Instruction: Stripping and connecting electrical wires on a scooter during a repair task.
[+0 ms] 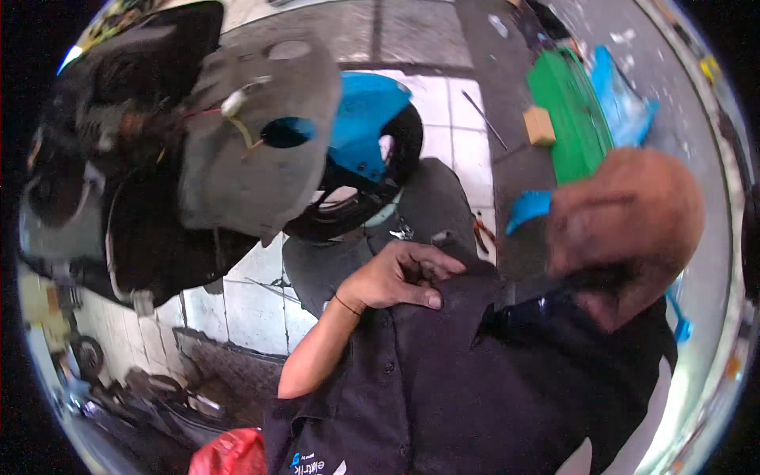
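Left hand [400, 277] loosely curled, resting flat on dark trouser knee [427, 206]; right hand [625, 229] blurred, state unclear. Scooter [237, 150] crowds left; tiled floor [455, 134] open ahead.

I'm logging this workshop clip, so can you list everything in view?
Scooter: one, grey panel with black body, upper left.
Fender: one, blue, over the front wheel.
Green panel: one, upper right, on the floor.
Block: one, tan, beside the green panel.
Pliers: one, red-handled, on the tiled floor.
Red bag: one, bottom edge.
Left hand: resting on dark clothing, empty as far as shown.
Right hand: blurred, close to the camera; grip unclear.
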Demonstrator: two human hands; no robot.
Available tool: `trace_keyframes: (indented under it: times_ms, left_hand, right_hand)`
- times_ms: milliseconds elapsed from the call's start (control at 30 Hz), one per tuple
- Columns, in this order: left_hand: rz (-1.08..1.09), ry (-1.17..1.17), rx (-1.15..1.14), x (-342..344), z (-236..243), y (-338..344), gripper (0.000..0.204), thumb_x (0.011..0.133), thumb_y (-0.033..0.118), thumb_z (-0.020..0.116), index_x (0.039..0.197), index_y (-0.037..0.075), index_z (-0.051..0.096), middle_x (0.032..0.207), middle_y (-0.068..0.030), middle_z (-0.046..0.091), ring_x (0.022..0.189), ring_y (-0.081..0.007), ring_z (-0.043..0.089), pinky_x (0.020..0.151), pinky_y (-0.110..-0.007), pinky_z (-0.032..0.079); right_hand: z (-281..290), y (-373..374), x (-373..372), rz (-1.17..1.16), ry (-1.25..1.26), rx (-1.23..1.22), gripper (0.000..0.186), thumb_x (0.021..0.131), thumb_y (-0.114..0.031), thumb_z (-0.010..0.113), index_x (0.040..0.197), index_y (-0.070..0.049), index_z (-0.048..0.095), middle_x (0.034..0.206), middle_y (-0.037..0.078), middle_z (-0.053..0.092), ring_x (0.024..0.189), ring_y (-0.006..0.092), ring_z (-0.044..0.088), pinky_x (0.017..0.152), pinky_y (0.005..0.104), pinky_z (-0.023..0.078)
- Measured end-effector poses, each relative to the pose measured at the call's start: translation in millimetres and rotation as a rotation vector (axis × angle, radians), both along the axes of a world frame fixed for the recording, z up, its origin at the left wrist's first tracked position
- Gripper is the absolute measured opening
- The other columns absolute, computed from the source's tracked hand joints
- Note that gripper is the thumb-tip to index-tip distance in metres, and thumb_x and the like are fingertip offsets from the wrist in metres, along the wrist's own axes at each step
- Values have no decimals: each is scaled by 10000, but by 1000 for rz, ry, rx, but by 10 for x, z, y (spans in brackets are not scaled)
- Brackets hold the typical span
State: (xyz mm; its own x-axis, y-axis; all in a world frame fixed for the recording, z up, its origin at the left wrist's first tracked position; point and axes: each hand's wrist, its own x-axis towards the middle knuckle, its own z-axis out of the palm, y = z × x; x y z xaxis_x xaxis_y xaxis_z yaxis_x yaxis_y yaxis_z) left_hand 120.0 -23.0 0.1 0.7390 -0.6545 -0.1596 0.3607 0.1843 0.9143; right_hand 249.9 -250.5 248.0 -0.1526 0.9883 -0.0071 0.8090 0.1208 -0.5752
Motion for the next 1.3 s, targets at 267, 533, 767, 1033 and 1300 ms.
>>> trace_keyframes:
  times_ms: [267,533,767,1033,1300]
  left_hand:
    - [-153,-220,-30,122,185,-29,500,867,244,742,1280,2,600,1202,-98,642,1072,-194,589,973,-357,447]
    - [-119,-784,-66,246,1147,-191,273,864,142,704,1076,-13,631,1231,-210,607,1181,-363,585,1007,-433,465]
    - [-773,-989,772,162,1761,-705,290,893,309,570,889,26,632,977,-175,627,977,-404,617,846,-653,489]
    - [-1006,-822,1328,378,1122,-1330,385,897,263,672,1271,174,682,1360,-87,619,1140,-293,653,855,-711,491]
    - [-580,-1256,880,361,1132,-673,342,813,238,694,1070,14,663,1296,-212,608,1108,-358,641,898,-471,538]
  right_hand:
    - [-274,-334,-52,-152,77,207,241,694,-226,778,837,-52,690,754,83,675,539,211,661,445,312,520]
    - [51,-924,-175,-394,-77,325,335,647,-128,828,882,-57,600,763,91,609,552,138,576,480,233,446]
    - [-412,-1501,70,-277,378,429,673,672,-61,883,1245,27,542,839,149,679,683,241,668,604,342,597]
    - [-479,-1376,86,-331,248,617,597,662,-203,928,1110,25,606,800,138,712,704,216,707,567,319,580]
    - [-634,-1193,367,-192,337,555,517,691,-142,908,1063,47,604,855,153,701,687,207,695,535,317,545]
